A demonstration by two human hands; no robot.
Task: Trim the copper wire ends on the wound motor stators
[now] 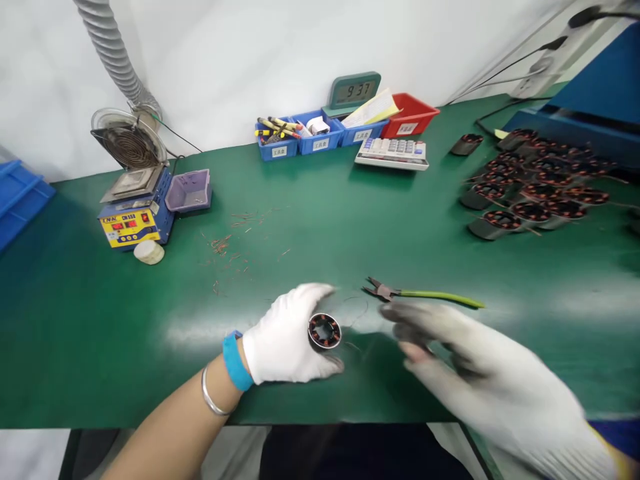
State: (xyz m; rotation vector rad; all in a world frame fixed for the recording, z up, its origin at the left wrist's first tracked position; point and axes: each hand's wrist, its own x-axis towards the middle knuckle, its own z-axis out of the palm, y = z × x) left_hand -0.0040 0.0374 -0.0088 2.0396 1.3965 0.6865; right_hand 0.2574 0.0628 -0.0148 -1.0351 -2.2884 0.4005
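Note:
My left hand [287, 337], in a white glove, is closed around a small round motor stator [325, 331] with copper windings, held just above the green table [310, 220]. Thin wire leads trail from the stator toward the right. My right hand [480, 373], also gloved, is blurred by motion to the right of the stator, with its fingers stretched toward it. Nothing shows in the right hand. Side cutters [420, 294] with yellow-green handles lie on the mat just beyond my right hand.
Several wound stators [535, 193] are grouped at the right. A solder pot [134, 213] with a fume hose stands at the left, with copper wire clippings [225, 247] scattered nearby. Blue bins [313, 133], a red bin [413, 115], a clock and a calculator [393, 152] line the back.

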